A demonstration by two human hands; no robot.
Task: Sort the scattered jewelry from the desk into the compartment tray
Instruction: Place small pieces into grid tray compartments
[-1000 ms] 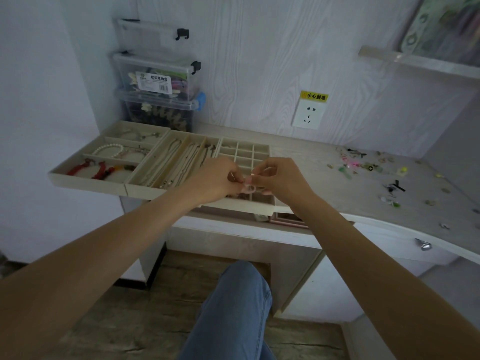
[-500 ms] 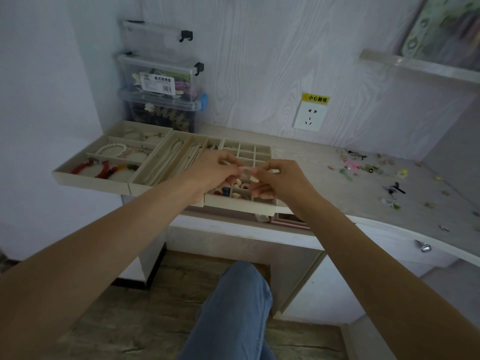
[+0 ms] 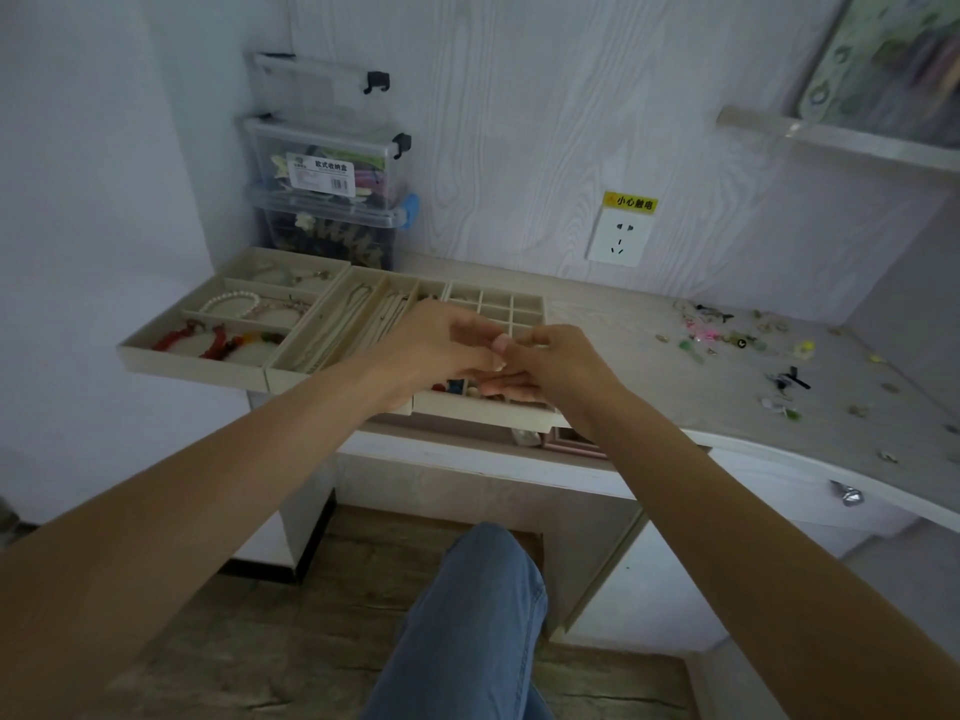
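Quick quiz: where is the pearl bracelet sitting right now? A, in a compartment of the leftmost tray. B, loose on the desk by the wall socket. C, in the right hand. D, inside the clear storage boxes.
A: the pearl bracelet lies in the middle compartment of the leftmost tray.

Pale wood-grain desk (image 3: pixel 613 324): compartment tray (image 3: pixel 208 358) at left, stacked clear boxes (image 3: pixel 327 200) behind, scattered jewelry (image 3: pixel 737 340) at right.

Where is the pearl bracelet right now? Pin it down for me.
In the head view the pearl bracelet lies at left, in the middle compartment of the leftmost tray section, just behind the red bead bracelets.
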